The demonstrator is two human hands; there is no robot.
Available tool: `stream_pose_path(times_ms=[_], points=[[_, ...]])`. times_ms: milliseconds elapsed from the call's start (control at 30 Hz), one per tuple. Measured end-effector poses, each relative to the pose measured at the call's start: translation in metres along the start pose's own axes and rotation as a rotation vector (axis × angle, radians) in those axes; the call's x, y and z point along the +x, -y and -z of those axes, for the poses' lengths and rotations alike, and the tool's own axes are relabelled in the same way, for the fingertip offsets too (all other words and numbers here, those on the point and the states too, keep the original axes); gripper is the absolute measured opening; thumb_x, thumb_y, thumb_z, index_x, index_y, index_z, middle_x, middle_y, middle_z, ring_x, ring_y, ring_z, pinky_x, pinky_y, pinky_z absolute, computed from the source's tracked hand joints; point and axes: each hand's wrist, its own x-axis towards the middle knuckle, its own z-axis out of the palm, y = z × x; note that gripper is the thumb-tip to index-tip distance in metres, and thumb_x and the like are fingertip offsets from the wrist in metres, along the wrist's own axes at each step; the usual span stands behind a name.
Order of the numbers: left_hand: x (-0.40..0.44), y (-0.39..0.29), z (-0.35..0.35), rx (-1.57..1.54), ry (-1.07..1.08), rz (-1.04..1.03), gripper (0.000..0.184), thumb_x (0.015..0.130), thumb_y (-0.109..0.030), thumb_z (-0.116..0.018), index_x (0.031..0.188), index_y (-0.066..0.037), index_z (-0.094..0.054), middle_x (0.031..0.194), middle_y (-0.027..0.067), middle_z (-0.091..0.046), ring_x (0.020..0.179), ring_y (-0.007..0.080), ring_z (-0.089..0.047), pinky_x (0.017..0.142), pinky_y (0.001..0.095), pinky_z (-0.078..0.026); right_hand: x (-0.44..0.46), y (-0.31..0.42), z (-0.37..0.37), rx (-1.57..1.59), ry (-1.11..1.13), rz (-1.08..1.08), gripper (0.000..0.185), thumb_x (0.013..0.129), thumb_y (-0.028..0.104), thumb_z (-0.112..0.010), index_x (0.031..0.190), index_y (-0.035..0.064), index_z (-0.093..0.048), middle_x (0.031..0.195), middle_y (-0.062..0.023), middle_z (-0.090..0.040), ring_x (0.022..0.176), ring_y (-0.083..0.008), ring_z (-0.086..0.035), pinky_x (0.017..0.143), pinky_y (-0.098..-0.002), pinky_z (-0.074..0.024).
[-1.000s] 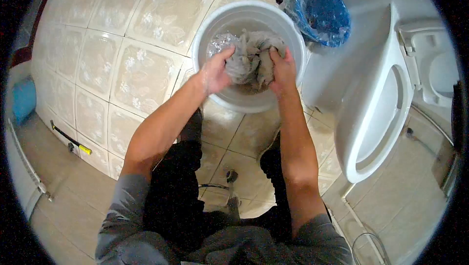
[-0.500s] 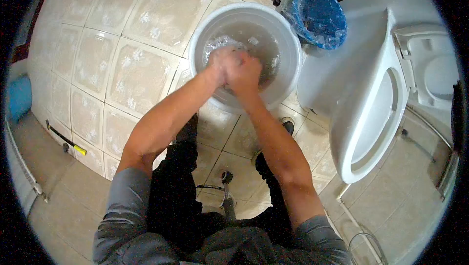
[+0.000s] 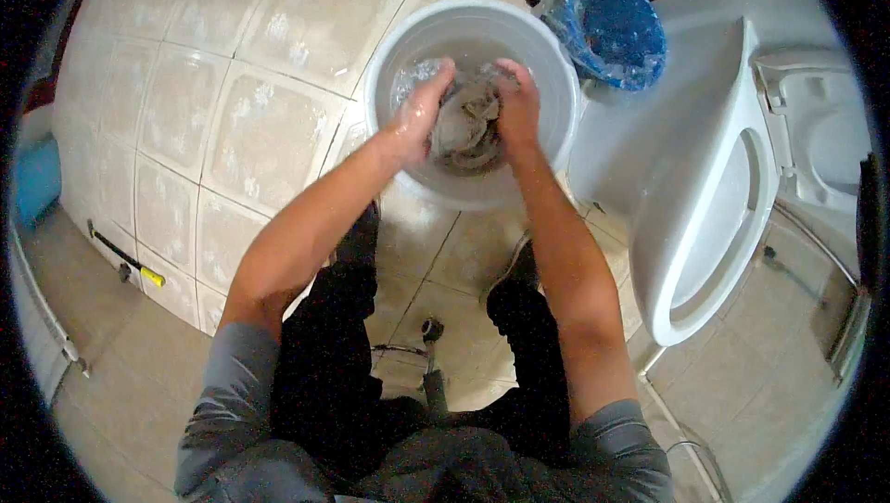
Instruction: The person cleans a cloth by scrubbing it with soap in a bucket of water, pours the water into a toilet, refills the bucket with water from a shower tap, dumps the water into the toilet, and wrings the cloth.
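A bunched, wet greyish-brown cloth (image 3: 468, 121) lies between my two hands, inside a white round basin (image 3: 382, 58) of murky water. My left hand (image 3: 425, 115) grips the cloth's left side, its fingers pointing toward the far rim. On the other side my right hand (image 3: 519, 106) curls around the cloth's right edge; some of its fingertips are hidden. Suds and bubbles float near my left hand. How much of the cloth is under the water I cannot tell.
Right of the basin stand a blue-lined bin (image 3: 640, 49) and a white toilet (image 3: 649, 178). A hose nozzle (image 3: 431, 329) rises between my legs. On the tiled floor (image 3: 269, 123) at left lies a black-and-yellow handled tool (image 3: 125, 254). A blue container (image 3: 37, 183) is at the far left.
My hands were clasped together over the basin and have moved apart. The bunched cloth now shows between them. The view has shifted slightly.
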Motion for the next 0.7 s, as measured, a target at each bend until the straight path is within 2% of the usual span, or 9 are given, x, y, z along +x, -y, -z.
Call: stream_pose_path(times_ms=[33,100,233,300,433,500,600,633,700], points=[[-0.001,-0.007,0.008,-0.119,0.193,0.148,0.051,0.099,-0.041,-0.044,0.132,-0.003,-0.054,0.126,0.0143,-0.062,0.112,0.0287,-0.06,0.101,0.0432,-0.045,-0.005,0.001,0.008,-0.005,0.008,-0.004,0.035,0.092,0.029,-0.058,0.118,0.0051,-0.061,0.119,-0.0215,-0.063,0.113,-0.035,-0.059,0.097,-0.0437,-0.0452],[0.01,-0.015,0.019,-0.2,0.452,0.286,0.052,0.099,-0.04,-0.042,0.137,-0.005,-0.049,0.137,0.0153,-0.055,0.127,0.0283,-0.052,0.11,0.0433,-0.039,-0.012,0.028,0.024,1.017,0.418,-0.654,0.045,0.096,0.034,-0.057,0.13,0.0056,-0.054,0.123,-0.0169,-0.061,0.12,-0.0327,-0.055,0.103,-0.045,-0.043],[0.019,-0.008,0.028,-0.089,0.497,0.137,0.053,0.098,-0.036,-0.046,0.142,-0.007,-0.044,0.144,0.0148,-0.047,0.128,0.0285,-0.051,0.108,0.0438,-0.042,-0.034,0.04,0.011,0.734,0.24,-0.535,0.055,0.097,0.039,-0.057,0.135,0.002,-0.047,0.124,-0.0151,-0.06,0.123,-0.0336,-0.052,0.104,-0.0489,-0.0425],[0.023,-0.01,0.033,0.077,0.692,-0.02,0.059,0.097,-0.036,-0.051,0.148,-0.011,-0.037,0.151,0.0124,-0.038,0.132,0.0297,-0.045,0.109,0.0442,-0.041,-0.033,0.04,0.014,0.697,0.207,-0.546,0.046,0.099,0.025,-0.055,0.138,0.0051,-0.043,0.135,-0.0142,-0.053,0.124,-0.0284,-0.052,0.108,-0.0455,-0.0398],[0.021,-0.003,0.027,0.101,0.477,-0.205,0.063,0.095,-0.033,-0.056,0.15,-0.014,-0.032,0.152,0.0113,-0.036,0.137,0.0299,-0.039,0.109,0.0467,-0.04,-0.023,0.034,0.033,1.098,0.099,-0.609,0.044,0.096,0.015,-0.058,0.134,-0.0009,-0.044,0.132,-0.0144,-0.054,0.121,-0.0285,-0.054,0.106,-0.0444,-0.0427],[0.022,0.003,0.028,-0.084,0.206,0.061,0.068,0.094,-0.027,-0.062,0.151,-0.017,-0.027,0.148,0.0115,-0.04,0.134,0.0302,-0.043,0.104,0.0494,-0.043,-0.025,0.033,0.037,1.299,0.131,-0.511,0.043,0.092,0.007,-0.06,0.131,-0.0023,-0.045,0.128,-0.0134,-0.057,0.117,-0.0283,-0.057,0.105,-0.0441,-0.0446],[0.021,0.009,0.025,-0.573,0.534,0.201,0.068,0.089,-0.012,-0.067,0.147,-0.008,-0.031,0.138,0.0149,-0.049,0.122,0.029,-0.054,0.101,0.049,-0.045,-0.034,0.032,0.024,1.151,0.175,-0.339,0.043,0.092,0.008,-0.06,0.132,-0.001,-0.046,0.126,-0.0128,-0.058,0.118,-0.0281,-0.056,0.103,-0.0444,-0.0458],[0.021,0.01,0.022,-0.572,0.534,0.201,0.068,0.089,-0.012,-0.067,0.147,-0.008,-0.031,0.138,0.0149,-0.049,0.122,0.029,-0.054,0.101,0.049,-0.045,-0.037,0.034,0.021,1.103,0.186,-0.284,0.043,0.093,0.009,-0.061,0.132,-0.0006,-0.046,0.126,-0.0126,-0.058,0.118,-0.028,-0.056,0.103,-0.0445,-0.0462],[0.016,0.006,0.013,-0.134,0.187,0.034,0.056,0.09,-0.013,-0.067,0.139,-0.011,-0.041,0.134,0.0114,-0.055,0.12,0.0307,-0.056,0.099,0.0482,-0.048,-0.039,0.064,0.02,0.958,0.003,-0.594,0.044,0.093,0.014,-0.063,0.132,0.0016,-0.047,0.125,-0.0114,-0.058,0.117,-0.0266,-0.057,0.1,-0.0431,-0.0482]])
